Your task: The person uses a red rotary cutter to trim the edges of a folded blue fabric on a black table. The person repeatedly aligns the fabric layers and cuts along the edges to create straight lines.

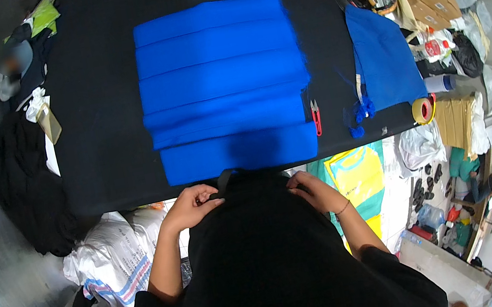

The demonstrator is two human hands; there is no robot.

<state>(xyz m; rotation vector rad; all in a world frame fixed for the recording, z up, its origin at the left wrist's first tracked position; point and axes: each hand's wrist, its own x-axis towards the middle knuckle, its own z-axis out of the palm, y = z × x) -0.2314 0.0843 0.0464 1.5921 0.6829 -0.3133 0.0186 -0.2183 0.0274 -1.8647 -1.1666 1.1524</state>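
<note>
Hands grip black fabric at the edge of a cutting table (101, 113).
Left hand (190, 208) and right hand (309, 192) are both closed on the black garment (263, 249) held against the body; stacked blue fabric pieces (224, 85) lie just beyond the knuckles; red thread snips (317, 118) rest beyond the right hand.

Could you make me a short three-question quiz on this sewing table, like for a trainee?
1. True or false: the stack of blue fabric lies on a black table.
2. What small red tool lies at the stack's right edge?
3. Both hands grip: A) tape roll B) black cloth C) cardboard box

Key:
1. True
2. Thread snips
3. B: left hand and right hand hold the black cloth.
</note>
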